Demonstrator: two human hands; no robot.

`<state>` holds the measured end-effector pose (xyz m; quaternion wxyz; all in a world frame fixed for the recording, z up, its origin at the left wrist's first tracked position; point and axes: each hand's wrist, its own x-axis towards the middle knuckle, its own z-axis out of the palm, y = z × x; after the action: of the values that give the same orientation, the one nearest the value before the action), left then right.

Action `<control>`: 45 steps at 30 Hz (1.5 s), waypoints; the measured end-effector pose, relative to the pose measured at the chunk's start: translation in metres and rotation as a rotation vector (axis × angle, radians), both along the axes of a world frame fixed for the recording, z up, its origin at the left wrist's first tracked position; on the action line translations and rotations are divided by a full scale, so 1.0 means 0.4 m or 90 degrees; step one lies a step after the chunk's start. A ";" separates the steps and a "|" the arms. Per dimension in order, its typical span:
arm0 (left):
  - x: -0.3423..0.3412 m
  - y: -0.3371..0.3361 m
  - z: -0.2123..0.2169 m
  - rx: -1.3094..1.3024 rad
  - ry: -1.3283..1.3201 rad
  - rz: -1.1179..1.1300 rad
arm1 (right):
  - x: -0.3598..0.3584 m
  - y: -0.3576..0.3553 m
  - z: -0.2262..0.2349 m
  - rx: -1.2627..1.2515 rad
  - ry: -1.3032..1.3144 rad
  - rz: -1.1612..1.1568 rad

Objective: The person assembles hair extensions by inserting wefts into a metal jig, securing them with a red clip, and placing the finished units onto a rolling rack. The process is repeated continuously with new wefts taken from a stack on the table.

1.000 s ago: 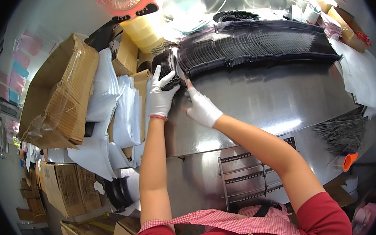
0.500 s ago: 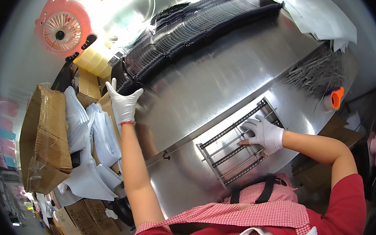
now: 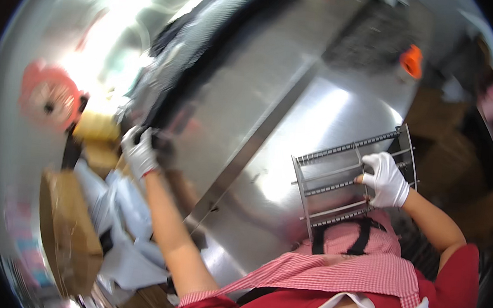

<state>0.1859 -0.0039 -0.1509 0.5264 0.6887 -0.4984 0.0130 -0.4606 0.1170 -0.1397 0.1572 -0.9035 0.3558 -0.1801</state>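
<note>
Held at the three-to-four o'clock side of the view is the metal rack (image 3: 331, 188), three dark notched bars being counted between two end pieces; the thin plain rods are partly covered by the hand and cannot be surely numbered. Its three o'clock half is gripped by the gloved right hand (image 3: 388, 181), fingers bent and pinching the bars, bare thumb tip showing. Whether any of it is borne by the steel table (image 3: 320, 113) cannot be told; its six o'clock edge is seen against the checked apron (image 3: 330, 274). Out at nine o'clock, the gloved left hand (image 3: 139, 155) is held with thumb and finger spread, at the near end of one long row of dark pieces (image 3: 209, 39); contact is lost in blur, and the pieces, cut off at the top, cannot be counted. Widest room for moving is offered over the steel between the hands, crossed by one seam. Toward one o'clock a dark wire bundle (image 3: 368, 38) is smeared; at two, one orange roll (image 3: 411, 61) is seen by the table's edge. One pink fan (image 3: 49, 98) is blurred toward ten, one cardboard box (image 3: 69, 232) at eight.
</note>
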 end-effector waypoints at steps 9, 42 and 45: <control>-0.125 0.056 0.038 0.082 -0.429 0.295 | -0.559 0.277 -0.273 0.455 -0.016 -0.592; -1.726 0.533 -0.618 1.009 -0.042 -0.764 | -1.360 1.186 -1.274 0.597 -0.066 -1.553; -1.676 0.528 -0.645 1.002 -0.007 -0.724 | -1.397 1.243 -1.356 0.627 -0.245 -1.581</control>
<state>-0.4845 0.2074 -0.4090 -0.1594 0.5002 -0.6254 -0.5773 -1.0193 0.6143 -0.6821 0.2441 0.2019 0.9314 -0.1796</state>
